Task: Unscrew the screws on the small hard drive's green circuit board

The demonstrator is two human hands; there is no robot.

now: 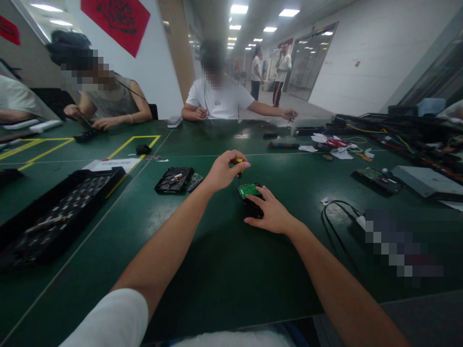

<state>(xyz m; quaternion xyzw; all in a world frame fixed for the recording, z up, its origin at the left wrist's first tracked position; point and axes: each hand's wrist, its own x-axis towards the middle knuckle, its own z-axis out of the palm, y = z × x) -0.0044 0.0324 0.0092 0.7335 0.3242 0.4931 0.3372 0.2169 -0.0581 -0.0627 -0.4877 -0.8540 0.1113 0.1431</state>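
A hard drive [253, 208] with a green circuit board [249, 190] on its upper face rests on the green table in front of me. My right hand [269, 210] grips it from the right side, fingers over the board and thumb at the near edge. Above the drive's far left corner, my left hand [228, 169] pinches a small screwdriver with a yellow-topped handle [239, 161]. Its shaft points down toward the board; whether the tip touches is too small to tell. Left of my left hand lie a black drive casing [174, 180] and a loose circuit board [196, 181].
A long black tray [61, 212] with small parts stands at the left. Another hard drive [376, 180], a grey metal box [428, 181] and a black cable [327, 226] are to the right. Two seated people [217, 99] [115, 103] work across the table, beside tangled wires [390, 132].
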